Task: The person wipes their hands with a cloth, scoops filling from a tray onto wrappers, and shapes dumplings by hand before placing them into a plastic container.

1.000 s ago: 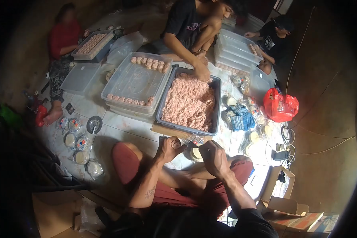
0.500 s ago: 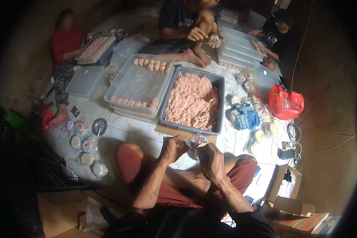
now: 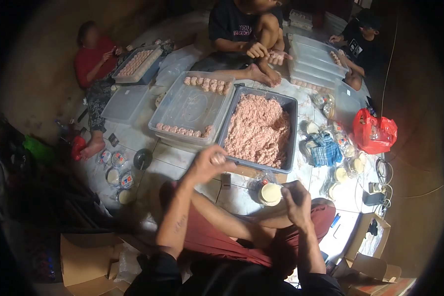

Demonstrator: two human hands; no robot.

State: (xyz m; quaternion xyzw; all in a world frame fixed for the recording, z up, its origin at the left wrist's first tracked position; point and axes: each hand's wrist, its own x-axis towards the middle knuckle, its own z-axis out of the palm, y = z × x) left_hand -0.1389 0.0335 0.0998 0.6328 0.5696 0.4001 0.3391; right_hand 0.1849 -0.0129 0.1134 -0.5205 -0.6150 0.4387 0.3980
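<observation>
My left hand [image 3: 207, 165] is curled in front of the near edge of the grey tub [image 3: 295, 123]. A small pale pinkish thing shows between its fingers; I cannot make out what it is. The tub holds a large mass of pink minced meat filling [image 3: 256, 128]. Lower right, my right hand [image 3: 298, 204] pinches the edge of a pale round dough wrapper at a stack of dough wrappers [image 3: 270, 195]. That stack stands on the floor before my crossed legs, beside crumpled clear plastic [image 3: 266, 178].
Left of the tub, a clear plastic box [image 3: 182, 111] holds rows of dumplings [image 3: 207, 84]. Wrapper packs [image 3: 118, 159], a checked blue cloth [image 3: 325, 150] and a red bag [image 3: 375, 130] lie around. Three other people sit beyond, near more boxes.
My hands, close together before, are now apart: the left has gone up toward the tub, the right out to the wrapper stack. The view has shifted, and the person opposite has lowered a hand.
</observation>
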